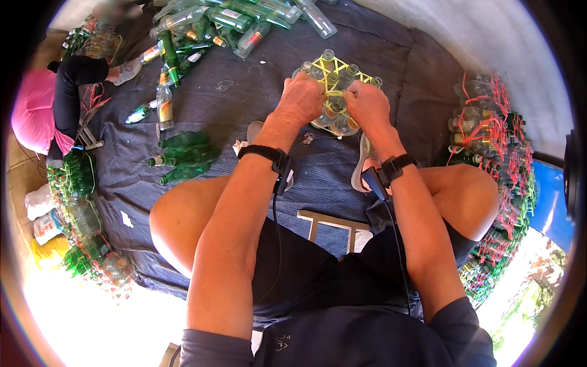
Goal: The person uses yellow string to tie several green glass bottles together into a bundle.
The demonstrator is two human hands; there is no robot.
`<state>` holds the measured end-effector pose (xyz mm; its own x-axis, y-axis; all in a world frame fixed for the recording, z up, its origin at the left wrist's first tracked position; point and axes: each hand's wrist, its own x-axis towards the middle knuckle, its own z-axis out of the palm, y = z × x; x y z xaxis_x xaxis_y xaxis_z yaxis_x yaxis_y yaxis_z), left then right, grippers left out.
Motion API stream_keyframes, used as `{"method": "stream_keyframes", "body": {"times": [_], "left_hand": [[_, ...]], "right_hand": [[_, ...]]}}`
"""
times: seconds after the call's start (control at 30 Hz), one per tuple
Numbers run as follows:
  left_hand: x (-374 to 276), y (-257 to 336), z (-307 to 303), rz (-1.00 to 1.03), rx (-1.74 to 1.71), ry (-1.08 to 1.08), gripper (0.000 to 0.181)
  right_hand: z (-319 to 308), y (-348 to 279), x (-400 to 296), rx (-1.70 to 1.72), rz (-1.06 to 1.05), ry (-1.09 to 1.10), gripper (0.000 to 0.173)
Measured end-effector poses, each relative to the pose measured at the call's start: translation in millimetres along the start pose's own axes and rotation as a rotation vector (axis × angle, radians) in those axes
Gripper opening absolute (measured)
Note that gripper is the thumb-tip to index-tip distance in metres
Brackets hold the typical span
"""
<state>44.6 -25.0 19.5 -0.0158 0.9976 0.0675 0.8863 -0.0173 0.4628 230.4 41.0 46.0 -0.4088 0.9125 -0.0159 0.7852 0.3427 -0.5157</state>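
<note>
Several clear glass bottles point(345, 125) stand upright in a tight cluster on the dark ground sheet, between my feet. Yellow plastic cord point(334, 93) criss-crosses around their necks. At the near side of the cluster, my left hand point(300, 98) has its fingers closed on the cord. Just to the right, my right hand point(368, 104) pinches the same cord, its knuckles turned up. A short stretch of cord runs between the two hands. My fingers hide some of the bottle necks and the exact grip.
Loose green and clear bottles point(229, 19) lie heaped at the far side. Several green bottles point(190, 153) lie left of my feet. Tied bottle bundles are stacked right point(481, 124) and left point(82, 215). A person in pink point(39, 110) sits at left. A wooden frame point(330, 221) lies before me.
</note>
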Motion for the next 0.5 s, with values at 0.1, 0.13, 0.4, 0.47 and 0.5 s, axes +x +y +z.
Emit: {"method": "stream_keyframes", "body": {"times": [0.1,0.13,0.4,0.47,0.5], "left_hand": [[1,0,-1,-0.025,-0.014,-0.018,0.012],[1,0,-1,-0.03,-0.024,-0.014,0.013],[1,-1,2,-0.034,-0.077,0.029,0.014],[1,-1,2,-0.033,-0.083,0.033,0.015],[1,0,2,-0.038,-0.085,0.036,0.016]], "right_hand": [[2,0,6,-0.084,-0.043,-0.032,0.02],[3,-1,8,-0.105,-0.059,-0.045,0.02],[15,2,22,-0.333,-0.275,-0.024,0.018],[15,1,25,-0.352,-0.323,-0.026,0.018],[15,3,29,-0.361,-0.352,-0.023,0.018]]}}
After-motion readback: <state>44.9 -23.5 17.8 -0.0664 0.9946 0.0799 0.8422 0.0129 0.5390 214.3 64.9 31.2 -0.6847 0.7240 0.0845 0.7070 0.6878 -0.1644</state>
